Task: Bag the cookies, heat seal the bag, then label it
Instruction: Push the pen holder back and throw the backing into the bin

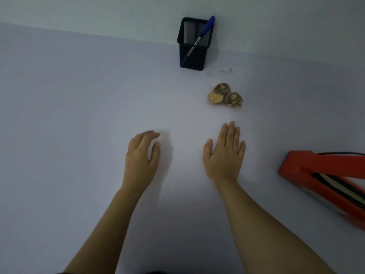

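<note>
Head view: pale table (59,115), both forearms reaching in.
Left hand (141,155): fingers loosely curled, holding nothing.
Pen cup (194,58): beyond left hand, blue pen (197,40) inside.
Cookies (225,94): ahead of right hand (223,155), untouched.
Right hand: flat, fingers straight, empty.
Sealer (296,165): right of right hand.

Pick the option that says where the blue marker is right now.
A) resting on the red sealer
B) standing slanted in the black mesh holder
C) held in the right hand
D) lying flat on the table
B: the blue marker leans inside the black mesh holder by the wall, while the left hand and right hand hold nothing.
</note>
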A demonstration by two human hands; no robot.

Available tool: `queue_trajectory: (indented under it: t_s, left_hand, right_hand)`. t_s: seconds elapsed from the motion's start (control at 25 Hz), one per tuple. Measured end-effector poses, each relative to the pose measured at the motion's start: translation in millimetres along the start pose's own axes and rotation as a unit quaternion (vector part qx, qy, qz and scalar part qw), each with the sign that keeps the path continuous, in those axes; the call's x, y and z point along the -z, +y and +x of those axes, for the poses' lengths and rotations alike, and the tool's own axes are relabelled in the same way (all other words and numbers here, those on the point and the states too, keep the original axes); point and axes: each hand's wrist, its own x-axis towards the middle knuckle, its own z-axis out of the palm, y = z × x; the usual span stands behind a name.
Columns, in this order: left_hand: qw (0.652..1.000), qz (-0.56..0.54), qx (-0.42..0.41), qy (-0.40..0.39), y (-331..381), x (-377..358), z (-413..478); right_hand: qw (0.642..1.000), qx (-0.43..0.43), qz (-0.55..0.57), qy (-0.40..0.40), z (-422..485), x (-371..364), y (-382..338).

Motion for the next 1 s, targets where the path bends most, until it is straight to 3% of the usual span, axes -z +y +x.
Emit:
queue_trajectory:
  t_s: [0.2,0.4,0.56,0.72,0.88,1.0]
  left_hand:
    - [0.995,0.051,0.066,-0.062,-53,35,-76]
    - [0.987,0.069,0.012,-0.142,-60,41,-89]
    - [0.99,0.056,0.039,-0.123,-63,38,-89]
    - [0.991,0.05,-0.017,-0.12,-60,32,-92]
    - [0.993,0.03,-0.005,-0.117,-59,30,-89]
    - [0.992,0.065,-0.044,-0.102,-59,30,-92]
  right_hand:
    - [1.0,0.005,-0.011,-0.01,3,-1,1]
    - [1.0,0.005,-0.01,-0.004,3,-2,2]
    - [1.0,0.001,-0.01,0.001,4,-5,2]
    - [1.0,0.002,-0.003,0.009,5,-6,3]
    - [1.0,0.001,0.003,0.021,3,-7,4]
    - [1.0,0.003,0.003,0.017,2,-7,4]
